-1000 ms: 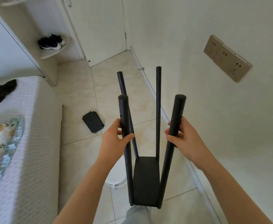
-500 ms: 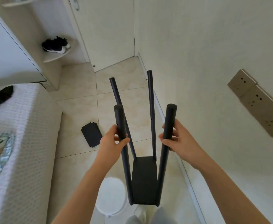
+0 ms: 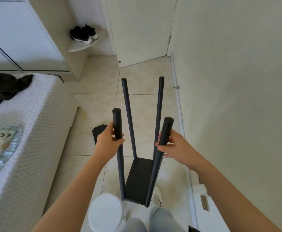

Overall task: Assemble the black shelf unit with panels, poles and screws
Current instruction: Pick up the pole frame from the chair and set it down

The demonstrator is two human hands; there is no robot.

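Floor (image 3: 95, 104): tiled; spare panels (image 3: 98, 133) lay left of centre.
Left hand (image 3: 107, 143): clenched round left pole (image 3: 121, 164).
Right hand (image 3: 177, 146): grasped right pole (image 3: 166, 129), probably to steady unit (image 3: 138, 180).

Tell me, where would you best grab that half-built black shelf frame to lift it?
Take the two near poles high up, each from its outer side, as the left hand holds the left pole and the right hand the right pole. Thin and round, they let fingers wrap them; only the bottom panel joins them, so two grips likely steady it.
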